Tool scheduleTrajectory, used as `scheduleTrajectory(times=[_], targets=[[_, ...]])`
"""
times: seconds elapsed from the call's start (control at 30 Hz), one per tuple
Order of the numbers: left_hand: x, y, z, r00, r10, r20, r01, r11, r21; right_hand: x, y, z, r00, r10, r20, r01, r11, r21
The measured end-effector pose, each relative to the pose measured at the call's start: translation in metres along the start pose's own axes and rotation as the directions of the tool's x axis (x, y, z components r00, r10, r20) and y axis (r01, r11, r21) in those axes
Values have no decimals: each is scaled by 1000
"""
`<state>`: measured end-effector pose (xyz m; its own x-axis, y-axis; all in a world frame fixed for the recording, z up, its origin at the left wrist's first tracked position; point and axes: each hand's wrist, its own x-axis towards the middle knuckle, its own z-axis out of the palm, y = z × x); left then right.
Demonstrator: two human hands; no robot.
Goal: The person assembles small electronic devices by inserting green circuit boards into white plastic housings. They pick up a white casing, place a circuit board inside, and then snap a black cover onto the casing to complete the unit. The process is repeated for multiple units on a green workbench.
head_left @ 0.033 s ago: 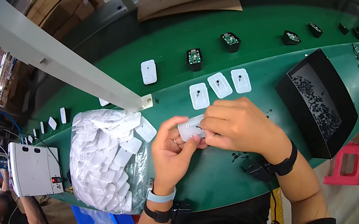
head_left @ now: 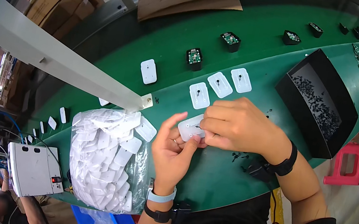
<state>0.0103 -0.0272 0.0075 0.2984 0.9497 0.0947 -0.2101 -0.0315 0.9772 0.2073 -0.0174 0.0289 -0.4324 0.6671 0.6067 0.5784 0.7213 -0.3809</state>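
Observation:
My left hand [head_left: 173, 151] grips a white plastic cover [head_left: 187, 129] by its lower edge, the thumb on its face and the index finger raised off its upper left side. Over the cover's right end, the fingers of my right hand [head_left: 230, 125] are pinched together. A small black part [head_left: 198, 126] shows at their tips; the rest of it is hidden. Beyond my hands, three similar white covers lie in a row, a left one [head_left: 199, 96], a middle one [head_left: 219, 85] and a right one [head_left: 241, 80], each with a small black piece inside.
A clear bag [head_left: 141, 177] heaped with white covers lies left of my hands. To the right stands a black box [head_left: 303, 119] of small black parts. Black housings [head_left: 194, 58] with circuit boards line the green surface behind. A white metal post [head_left: 68, 61] slants across the left.
My left index finger has lifted and straightened away from the cover's edge. My right hand and the cover have hardly moved.

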Motion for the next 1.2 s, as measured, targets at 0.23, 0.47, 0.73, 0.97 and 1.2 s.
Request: scheduleTrajectory(times=[0.23,0.47,0.73,0.97,1.2], targets=[[-1,-3,-2,999,41,-20,-38,993,114,2,-7,0,998,-18,63,24,994,-103],[-1,-4,-8,1000,19,2,-19,988,151,1,-8,8,999,16,49,-13,998,-64],[-1,2,-8,1000,-15,-4,15,1000,25,8,-6,4,914,382,134,-399,793,461],[1,-4,-7,997,-64,-42,67,996,58,9,-10,4,861,435,263,-506,693,514],[5,-3,-17,966,36,-257,-68,991,-115,31,21,1,833,486,264,-528,555,643]])
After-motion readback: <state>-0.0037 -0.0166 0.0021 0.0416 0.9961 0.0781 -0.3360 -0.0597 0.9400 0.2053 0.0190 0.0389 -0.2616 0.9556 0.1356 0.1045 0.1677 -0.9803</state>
